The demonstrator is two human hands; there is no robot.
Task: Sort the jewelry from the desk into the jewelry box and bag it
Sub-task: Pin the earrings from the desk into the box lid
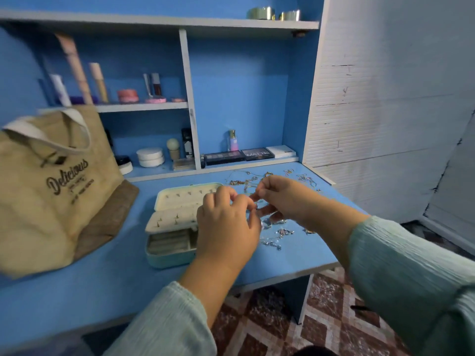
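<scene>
An open pale jewelry box (174,222) lies on the blue desk (108,286), its lid tilted back and its tray folded out. Loose chains and small jewelry (277,235) are scattered to the right of it, with more jewelry (254,179) farther back. My left hand (228,227) and my right hand (280,199) meet above the desk just right of the box. Both pinch a thin piece of jewelry (257,202) between their fingertips; its shape is too small and blurred to tell. A beige tote bag (51,191) printed "Delicious" stands at the left.
Shelves behind the desk hold cosmetics bottles (77,73), jars (150,156) and eyeshadow palettes (249,154). The desk's right edge (321,268) drops to a patterned tile floor (321,317). A white wall (385,98) stands at the right.
</scene>
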